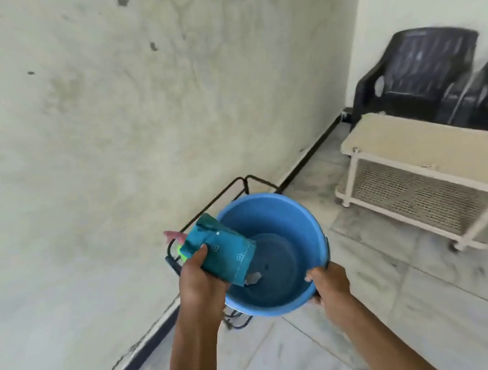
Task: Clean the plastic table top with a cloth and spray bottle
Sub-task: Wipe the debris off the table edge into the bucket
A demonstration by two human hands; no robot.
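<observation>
Left hand (199,279), lower centre of frame, fingers curled round a folded teal cloth (223,249), thumb on top of it. Cloth is bundled with a spray bottle (174,236); only the bottle's pink trigger head and a bit of bright green show, sticking out at the cloth's left end, rest hidden. Bundle held over the left rim of a blue bucket (295,209), tilted, lower end down inside the bucket mouth. Right hand (330,282), lower centre-right, clamped on the bucket's near right rim, fingers hooked over the edge, thumb under. Small pale grey bit (253,278) just under the cloth's lower edge inside the bucket, cannot tell what. Black metal frame (230,186) shows behind and below the bucket; whether the bucket rests on it, cannot tell. Both forearms bare, coming in from the bottom edge. Cream plastic table (432,141) at right of frame, well apart from the hands, with a perforated lower shelf and castors. Two black plastic chairs (417,75) behind the table, upper right. Stained pale wall (102,110) fills the left and top, with a black skirting strip (310,154) along its base. Pale marble-look tile floor (409,318) at lower right.
</observation>
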